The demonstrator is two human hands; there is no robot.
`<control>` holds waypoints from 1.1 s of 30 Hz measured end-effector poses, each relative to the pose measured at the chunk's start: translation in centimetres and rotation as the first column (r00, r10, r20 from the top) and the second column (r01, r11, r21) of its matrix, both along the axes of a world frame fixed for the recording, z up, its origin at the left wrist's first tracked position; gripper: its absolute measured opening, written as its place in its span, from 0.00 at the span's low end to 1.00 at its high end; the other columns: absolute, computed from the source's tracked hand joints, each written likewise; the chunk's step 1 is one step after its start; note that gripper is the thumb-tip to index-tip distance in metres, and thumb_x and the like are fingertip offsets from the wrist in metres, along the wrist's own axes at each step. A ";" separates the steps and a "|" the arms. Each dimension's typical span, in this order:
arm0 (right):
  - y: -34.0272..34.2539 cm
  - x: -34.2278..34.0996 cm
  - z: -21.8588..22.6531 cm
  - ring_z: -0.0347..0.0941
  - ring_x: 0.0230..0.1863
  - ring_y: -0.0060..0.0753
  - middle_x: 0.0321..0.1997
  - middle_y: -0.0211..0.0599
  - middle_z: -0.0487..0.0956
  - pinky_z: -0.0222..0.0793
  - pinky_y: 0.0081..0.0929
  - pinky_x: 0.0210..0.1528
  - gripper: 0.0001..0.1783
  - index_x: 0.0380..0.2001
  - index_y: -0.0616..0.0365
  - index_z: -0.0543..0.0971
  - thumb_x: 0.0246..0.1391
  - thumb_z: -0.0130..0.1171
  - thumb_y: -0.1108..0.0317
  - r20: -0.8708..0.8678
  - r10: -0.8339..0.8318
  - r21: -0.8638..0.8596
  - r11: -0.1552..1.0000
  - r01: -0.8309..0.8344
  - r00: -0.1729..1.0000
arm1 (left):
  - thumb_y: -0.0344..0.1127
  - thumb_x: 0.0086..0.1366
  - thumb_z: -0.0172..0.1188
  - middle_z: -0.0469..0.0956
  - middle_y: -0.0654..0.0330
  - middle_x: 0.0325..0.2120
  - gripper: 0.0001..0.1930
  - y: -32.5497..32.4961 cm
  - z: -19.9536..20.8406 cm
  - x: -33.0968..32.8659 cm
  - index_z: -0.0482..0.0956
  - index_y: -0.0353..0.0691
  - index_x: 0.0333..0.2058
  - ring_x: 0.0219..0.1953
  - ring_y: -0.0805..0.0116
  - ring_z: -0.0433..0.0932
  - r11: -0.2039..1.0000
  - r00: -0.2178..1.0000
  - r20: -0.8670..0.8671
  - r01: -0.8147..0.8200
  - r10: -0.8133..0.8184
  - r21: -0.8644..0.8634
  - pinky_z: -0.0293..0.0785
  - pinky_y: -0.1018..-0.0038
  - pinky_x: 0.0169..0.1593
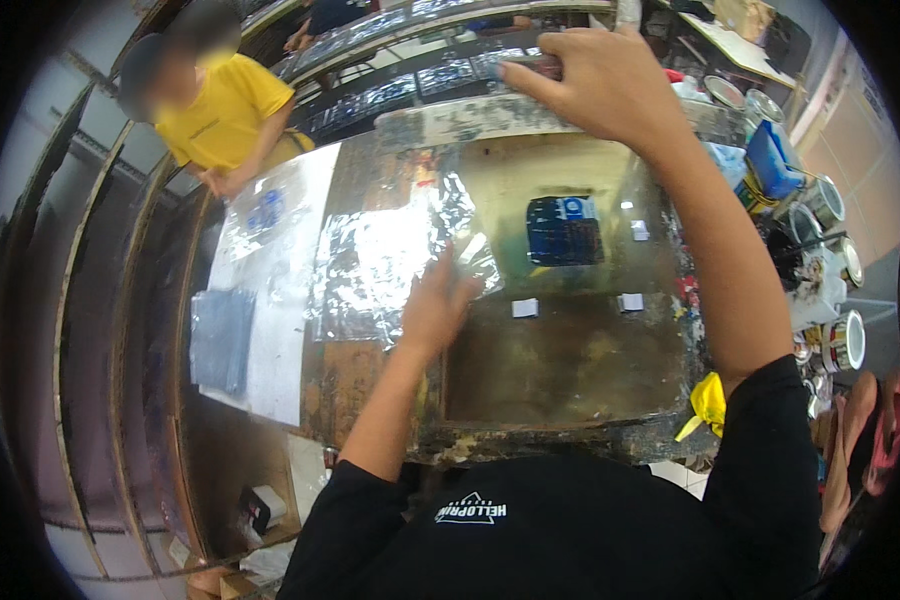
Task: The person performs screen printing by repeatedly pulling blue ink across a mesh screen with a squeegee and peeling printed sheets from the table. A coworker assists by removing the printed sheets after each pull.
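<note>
passage: over brown panel's [560, 370] near half. left: left hand [438, 305], clear film [365, 285] obstruct. right: cans [847, 342] crowd.

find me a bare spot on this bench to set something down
Bare room: the brown board between the lower white tabs and its near edge; the white sheet just right of the grey stack. Crowded: clear plastic under the left hand, cans along the right.

Blur at the left hand [436, 308]
Its fingertips smear against the shiny plastic sheet [370, 275] (contact unclear); the right hand [610, 88] hides whatever lies beneath its palm.
</note>
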State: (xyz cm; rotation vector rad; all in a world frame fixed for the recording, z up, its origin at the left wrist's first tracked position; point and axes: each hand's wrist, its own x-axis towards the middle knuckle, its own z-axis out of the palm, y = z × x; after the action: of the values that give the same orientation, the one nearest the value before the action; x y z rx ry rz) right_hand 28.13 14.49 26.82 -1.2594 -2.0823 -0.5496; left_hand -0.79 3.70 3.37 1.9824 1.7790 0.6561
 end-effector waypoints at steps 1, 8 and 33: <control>0.0 0.0 -0.1 0.82 0.37 0.51 0.30 0.45 0.85 0.70 0.47 0.46 0.36 0.28 0.58 0.85 0.64 0.54 0.32 -0.010 0.011 0.017 1.000 -0.011 1.000 | 0.71 0.71 0.51 0.61 0.32 0.71 0.45 -0.7 -1.1 2.5 0.64 0.43 0.75 0.74 0.30 0.57 0.994 0.975 -0.198 0.097 -0.106 -0.057 0.47 0.42 0.76; -0.7 0.0 1.9 0.81 0.30 0.49 0.24 0.48 0.83 0.69 0.48 0.42 0.40 0.22 0.62 0.84 0.64 0.52 0.32 0.037 0.002 -0.160 0.987 0.004 0.999 | 0.88 0.58 0.49 0.46 0.35 0.79 0.61 2.9 -3.3 11.9 0.59 0.47 0.78 0.80 0.29 0.38 0.846 0.782 -0.384 0.534 -0.491 0.007 0.26 0.32 0.76; -2.5 0.4 -1.7 0.84 0.38 0.50 0.31 0.49 0.86 0.72 0.50 0.45 0.36 0.35 0.61 0.83 0.64 0.55 0.33 -0.003 0.029 -0.192 0.981 -0.029 1.000 | 0.27 0.64 0.73 0.82 0.56 0.44 0.50 2.5 9.2 4.1 0.49 0.33 0.77 0.42 0.67 0.82 0.975 0.350 0.928 -0.128 -0.128 0.183 0.82 0.70 0.51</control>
State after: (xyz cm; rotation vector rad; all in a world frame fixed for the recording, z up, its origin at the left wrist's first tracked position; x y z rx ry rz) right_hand 28.48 12.03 25.08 -1.3339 -2.1919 -0.3411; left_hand 3.26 6.17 12.59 1.1535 0.9379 1.6509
